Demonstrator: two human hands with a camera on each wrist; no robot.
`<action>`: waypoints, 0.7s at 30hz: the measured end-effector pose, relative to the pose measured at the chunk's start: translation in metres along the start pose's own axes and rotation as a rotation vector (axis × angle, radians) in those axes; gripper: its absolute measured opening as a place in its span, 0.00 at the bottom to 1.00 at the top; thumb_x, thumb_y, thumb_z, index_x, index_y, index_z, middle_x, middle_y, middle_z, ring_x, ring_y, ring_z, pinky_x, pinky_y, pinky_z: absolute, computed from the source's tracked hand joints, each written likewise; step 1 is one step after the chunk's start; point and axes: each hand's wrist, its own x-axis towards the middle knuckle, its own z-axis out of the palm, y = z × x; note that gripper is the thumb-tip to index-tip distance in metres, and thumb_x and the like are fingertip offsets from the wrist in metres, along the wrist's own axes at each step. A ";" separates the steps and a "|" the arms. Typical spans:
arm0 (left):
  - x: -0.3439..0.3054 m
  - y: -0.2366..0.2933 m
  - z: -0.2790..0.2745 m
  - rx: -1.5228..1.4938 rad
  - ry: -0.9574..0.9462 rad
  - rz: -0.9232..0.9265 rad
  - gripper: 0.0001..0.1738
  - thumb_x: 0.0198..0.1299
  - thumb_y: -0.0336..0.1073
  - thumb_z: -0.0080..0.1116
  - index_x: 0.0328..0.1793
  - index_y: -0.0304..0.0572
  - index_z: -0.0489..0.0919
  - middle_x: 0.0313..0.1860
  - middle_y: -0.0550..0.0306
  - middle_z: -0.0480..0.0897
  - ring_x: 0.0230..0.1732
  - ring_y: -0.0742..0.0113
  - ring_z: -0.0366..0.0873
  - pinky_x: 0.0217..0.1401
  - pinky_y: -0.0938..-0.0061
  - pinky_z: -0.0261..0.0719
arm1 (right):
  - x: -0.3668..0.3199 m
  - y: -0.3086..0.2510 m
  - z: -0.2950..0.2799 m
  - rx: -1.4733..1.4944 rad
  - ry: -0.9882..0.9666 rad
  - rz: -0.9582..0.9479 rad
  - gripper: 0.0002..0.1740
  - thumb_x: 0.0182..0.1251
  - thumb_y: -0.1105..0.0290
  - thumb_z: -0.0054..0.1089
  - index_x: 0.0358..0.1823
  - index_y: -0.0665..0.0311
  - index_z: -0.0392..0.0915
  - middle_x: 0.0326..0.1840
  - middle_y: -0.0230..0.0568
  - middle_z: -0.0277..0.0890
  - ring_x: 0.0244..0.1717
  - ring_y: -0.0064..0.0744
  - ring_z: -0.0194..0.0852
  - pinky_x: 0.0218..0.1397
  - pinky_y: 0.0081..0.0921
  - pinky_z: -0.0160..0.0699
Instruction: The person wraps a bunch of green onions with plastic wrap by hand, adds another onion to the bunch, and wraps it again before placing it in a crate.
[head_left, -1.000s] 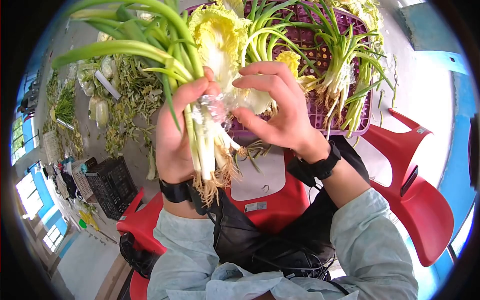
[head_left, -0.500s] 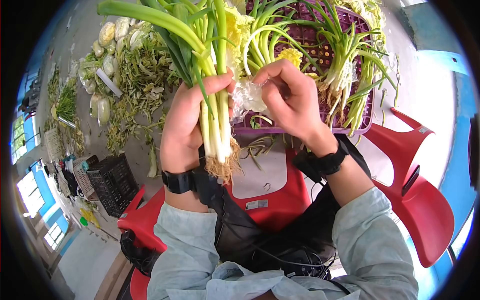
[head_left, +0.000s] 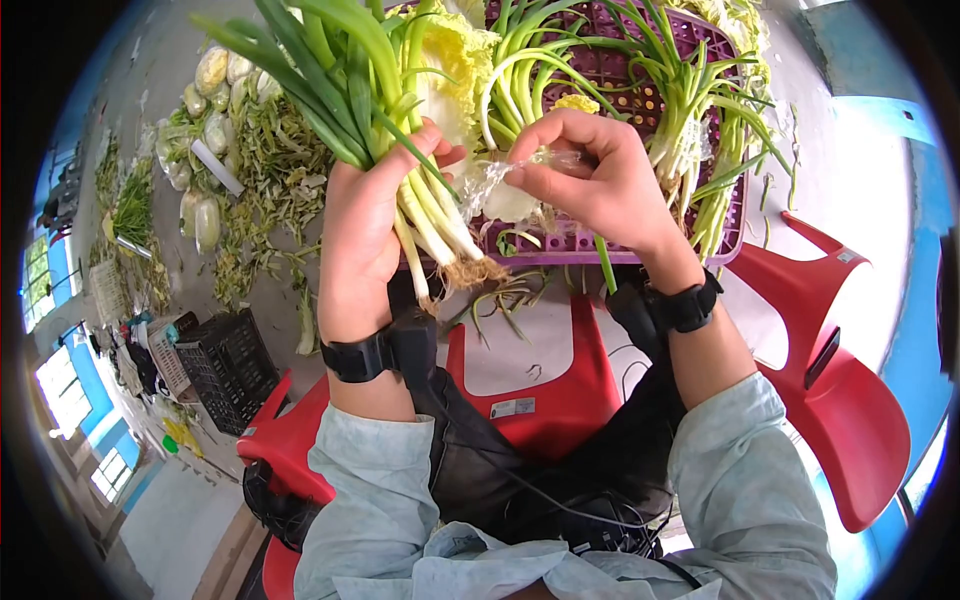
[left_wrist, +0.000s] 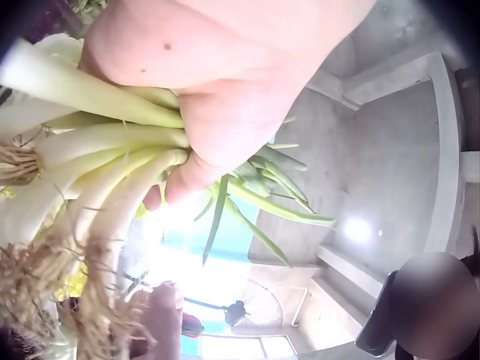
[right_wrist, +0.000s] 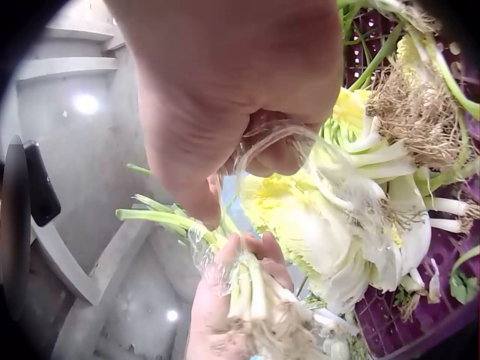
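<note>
My left hand point(head_left: 358, 235) grips a bunch of spring onions point(head_left: 425, 215) around the white stems. Their green tops lean up and left, and the roots point(left_wrist: 97, 277) hang toward the lower right in the head view. Between thumb and curled fingers, my right hand point(head_left: 615, 185) pinches clear plastic film point(head_left: 485, 190). In the right wrist view, a loop of the film point(right_wrist: 289, 133) hangs from the right fingers, and more film point(right_wrist: 206, 259) clings to the stems by the left hand. Behind the hands stands a pale cabbage leaf point(head_left: 450, 95).
A purple crate point(head_left: 570, 258) holds cabbage leaves and more spring onions point(head_left: 680, 120). Trimmed leaves point(head_left: 270, 165) and cabbages point(head_left: 207, 222) lie on the floor at left, near a black crate point(head_left: 225, 365). Red chairs point(head_left: 840, 440) stand at both sides.
The film, earlier bunched against the stems, now stretches off to the right of them. My right hand has gone from spread fingers to a pinch. The roots have swung up and right.
</note>
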 end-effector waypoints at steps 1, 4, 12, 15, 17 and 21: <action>0.001 0.000 -0.001 -0.006 -0.005 0.010 0.14 0.68 0.35 0.69 0.55 0.36 0.82 0.41 0.55 0.85 0.46 0.60 0.87 0.48 0.68 0.85 | -0.001 -0.002 -0.001 0.030 -0.034 0.007 0.07 0.64 0.71 0.76 0.42 0.62 0.88 0.20 0.13 0.56 0.22 0.08 0.49 0.25 0.18 0.47; 0.003 -0.003 -0.002 0.072 -0.031 0.005 0.15 0.68 0.35 0.69 0.56 0.36 0.81 0.43 0.55 0.86 0.45 0.61 0.87 0.49 0.68 0.84 | -0.002 0.003 0.001 0.197 -0.219 -0.015 0.06 0.64 0.73 0.76 0.41 0.61 0.89 0.21 0.14 0.62 0.23 0.09 0.50 0.26 0.17 0.48; -0.003 -0.013 0.021 0.085 -0.149 0.002 0.14 0.69 0.35 0.69 0.53 0.32 0.84 0.42 0.56 0.87 0.41 0.69 0.85 0.45 0.74 0.83 | -0.001 -0.002 0.008 0.156 -0.378 0.045 0.07 0.62 0.80 0.76 0.42 0.67 0.89 0.38 0.31 0.88 0.43 0.16 0.82 0.49 0.18 0.79; -0.004 -0.014 0.022 0.087 -0.161 -0.014 0.14 0.69 0.36 0.69 0.54 0.32 0.84 0.40 0.56 0.88 0.40 0.69 0.85 0.44 0.73 0.83 | -0.004 -0.003 0.007 0.227 -0.486 -0.015 0.09 0.63 0.73 0.78 0.44 0.62 0.91 0.32 0.22 0.83 0.31 0.13 0.71 0.34 0.18 0.68; -0.003 -0.012 0.018 0.089 -0.154 0.009 0.17 0.69 0.37 0.69 0.57 0.34 0.81 0.43 0.55 0.87 0.43 0.68 0.85 0.47 0.73 0.83 | -0.009 -0.012 0.005 0.295 -0.643 0.090 0.11 0.64 0.72 0.77 0.47 0.64 0.90 0.38 0.28 0.87 0.38 0.16 0.79 0.43 0.19 0.77; -0.002 -0.011 0.021 0.070 -0.049 0.006 0.18 0.69 0.39 0.69 0.59 0.37 0.81 0.44 0.56 0.86 0.45 0.68 0.85 0.49 0.72 0.84 | -0.012 -0.006 0.006 0.383 -0.910 0.149 0.15 0.67 0.69 0.76 0.52 0.68 0.89 0.47 0.37 0.90 0.48 0.23 0.86 0.55 0.22 0.84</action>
